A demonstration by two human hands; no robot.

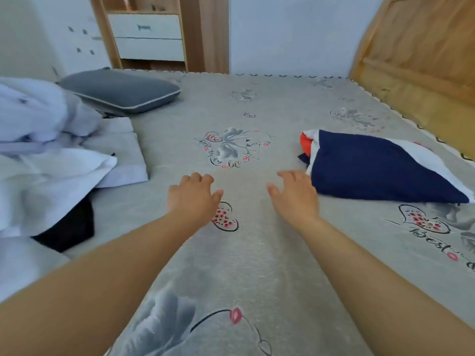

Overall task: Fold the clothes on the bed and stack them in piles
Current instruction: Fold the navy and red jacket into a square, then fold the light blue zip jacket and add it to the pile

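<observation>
— Hands were both empty, then? Left hand (pixel 193 195) and right hand (pixel 293 192) alike?

— Yes. Each hovered over the bare bed (pixel 257 253), fingers spread and loosely bent, gripping nothing. I could not tell whether the fingertips touched the sheet.

— Where were the clothes?

— One folded garment (pixel 380 173), navy with white and orange showing, lay just beside the right hand, on its outer side; the fingers were close to its near corner, perhaps brushing it. The unfolded pile (pixel 43 163), pale shirts with something black under them, sat well off to the outer side of the left hand. A grey pillow (pixel 120 91) lay beyond that pile.

— So which step was it?

— By my reading, a gap between items: one piece looked finished and set aside, nothing new was in hand.

— And the next move?

— Probably a reach by the left hand across to the pile, pinching one loose garment free and dragging it onto the open stretch between the hands to spread it flat.
</observation>
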